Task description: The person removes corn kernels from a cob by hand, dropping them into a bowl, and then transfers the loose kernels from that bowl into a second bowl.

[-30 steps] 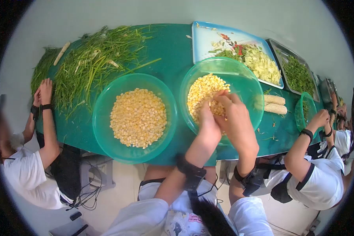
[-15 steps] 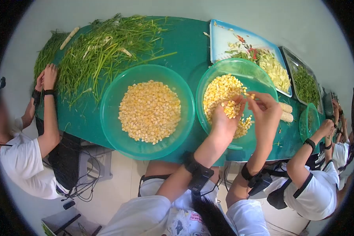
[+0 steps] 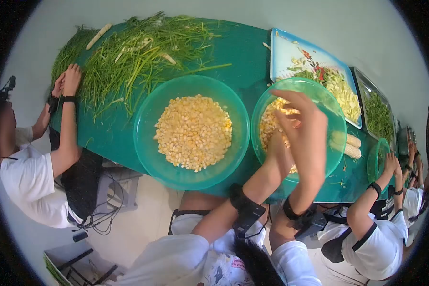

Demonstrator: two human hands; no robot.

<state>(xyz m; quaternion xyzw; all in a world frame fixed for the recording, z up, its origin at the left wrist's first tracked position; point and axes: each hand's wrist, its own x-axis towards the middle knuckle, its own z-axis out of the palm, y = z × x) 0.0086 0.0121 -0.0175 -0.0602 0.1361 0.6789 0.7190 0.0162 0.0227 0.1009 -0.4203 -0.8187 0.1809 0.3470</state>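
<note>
My left hand is low over the right green bowl, palm up and cupped, with a few yellow corn kernels showing at its edge. Much of that palm is hidden behind my right hand, which is raised in front of it. The fingers of my right hand are spread and curved, with nothing visible between them. Loose corn kernels lie in this bowl around my left hand. To the left, a larger green bowl holds a broad heap of corn kernels.
Bare cobs lie right of the bowl. Behind are a white-blue tray of chopped vegetables and a metal tray of greens. Long green stalks cover the table's left. People sit at both sides, a co-worker's hands at the greens.
My right hand has risen and opened from a pinch, now covering most of my left hand. The kernels in my left palm, plain before, are mostly hidden. The whole view has shifted slightly.
</note>
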